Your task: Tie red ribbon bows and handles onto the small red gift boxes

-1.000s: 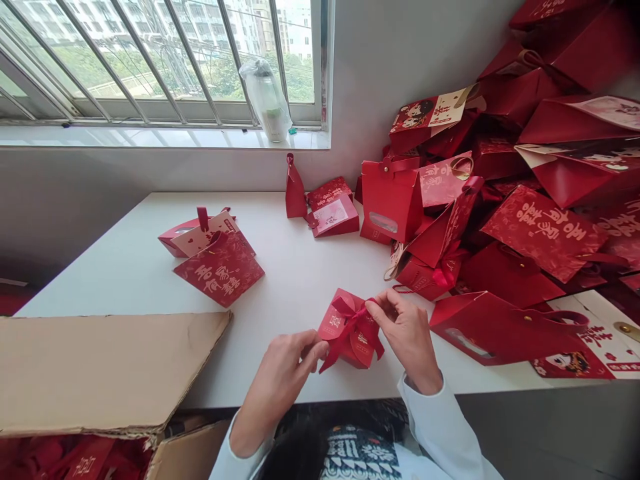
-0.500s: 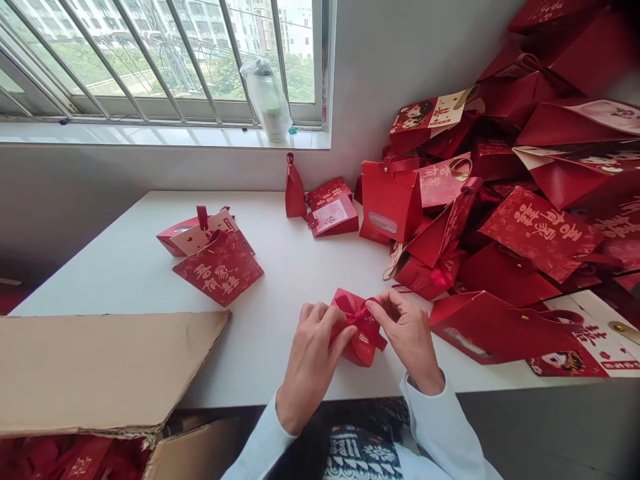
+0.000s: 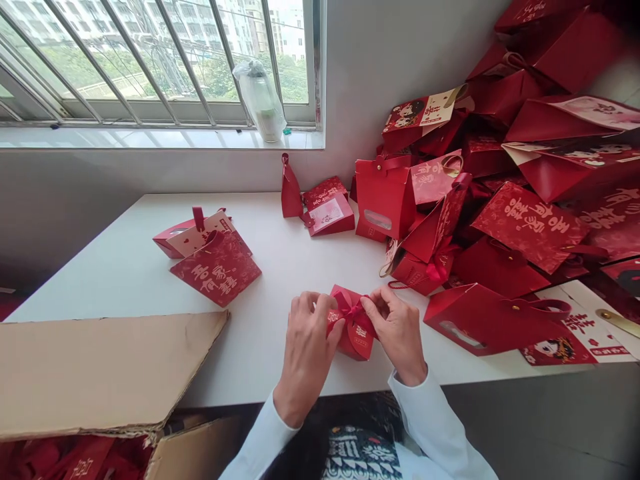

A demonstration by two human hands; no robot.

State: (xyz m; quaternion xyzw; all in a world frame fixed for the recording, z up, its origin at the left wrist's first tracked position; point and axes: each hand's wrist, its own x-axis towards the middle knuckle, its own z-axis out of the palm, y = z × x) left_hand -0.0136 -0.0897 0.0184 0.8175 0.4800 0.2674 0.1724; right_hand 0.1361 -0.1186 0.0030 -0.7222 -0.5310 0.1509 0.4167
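Note:
On the white table in front of me sits a small red gift box (image 3: 359, 344) with gold lettering. A red ribbon (image 3: 352, 308) is tied in a bow across its top. My right hand (image 3: 399, 331) pinches the right side of the bow between thumb and forefinger. At the box's left side, my left hand (image 3: 309, 351) is closed with its thumb and fingers at the ribbon's left side. Its fingertips are partly hidden behind the hand, and so is the left part of the box.
A tall pile of red gift boxes (image 3: 530, 227) fills the table's right side. Several folded boxes (image 3: 216, 270) stand on the left. A cardboard carton (image 3: 110, 370) with red items inside is at the lower left. A bagged bottle (image 3: 263, 103) stands on the windowsill.
Both hands stay at the bow. The ribbon tail that hung over the box's right front no longer shows there, and more of the box's lettered front is visible. The view has shifted slightly.

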